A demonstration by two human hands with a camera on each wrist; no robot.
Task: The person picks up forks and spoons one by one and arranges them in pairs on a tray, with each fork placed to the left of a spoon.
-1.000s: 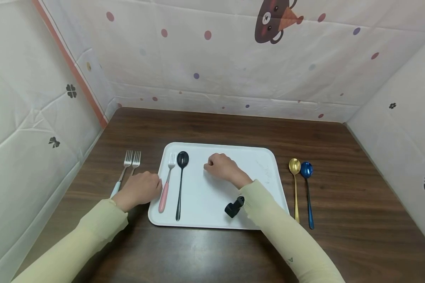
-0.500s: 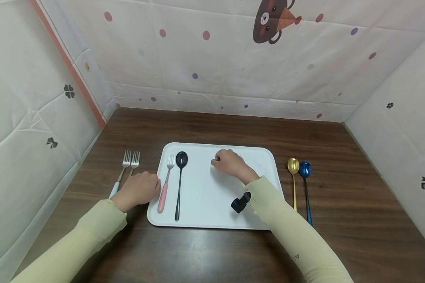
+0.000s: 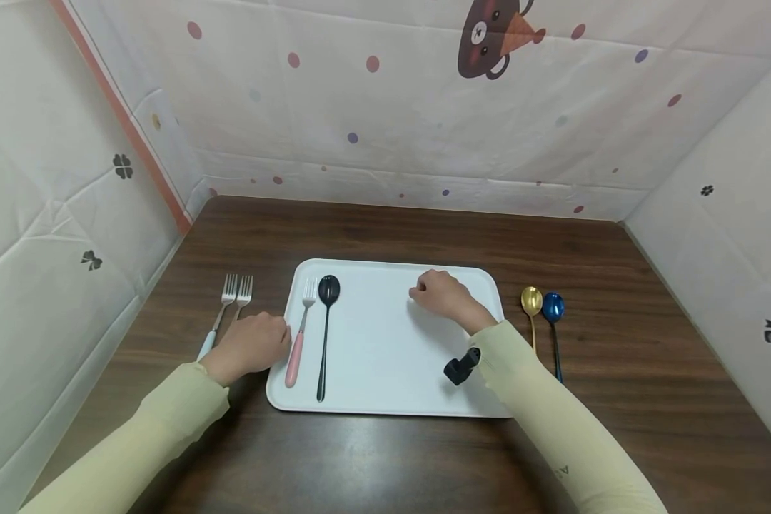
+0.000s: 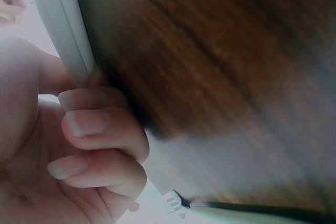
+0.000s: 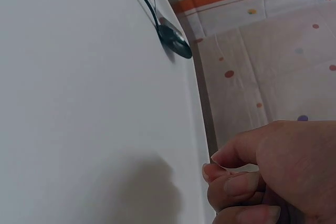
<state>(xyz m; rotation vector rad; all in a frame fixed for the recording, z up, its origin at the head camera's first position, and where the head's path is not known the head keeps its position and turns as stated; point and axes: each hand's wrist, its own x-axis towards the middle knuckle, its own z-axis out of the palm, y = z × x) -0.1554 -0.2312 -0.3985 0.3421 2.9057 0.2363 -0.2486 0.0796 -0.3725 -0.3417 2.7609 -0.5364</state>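
Note:
In the head view my left hand is at the left edge of a white tray. Its thumb and curled fingers pinch the tray rim in the left wrist view. My right hand hovers above the tray's right half, its shadow falling below. The fingers are curled, thumb close to the index fingertip, and nothing shows between them. On the tray's left side lie a pink-handled fork and, beside it, a black spoon, both with heads pointing away.
Left of the tray, two forks lie side by side, partly covered by my left hand. A gold spoon and a blue spoon lie to the right, handles partly behind my right sleeve. Patterned cloth surrounds the wooden table.
My right hand has moved rightward and slightly away across the tray, with its fingers still curled. My left hand has stayed at the tray's left edge. The cutlery has not moved.

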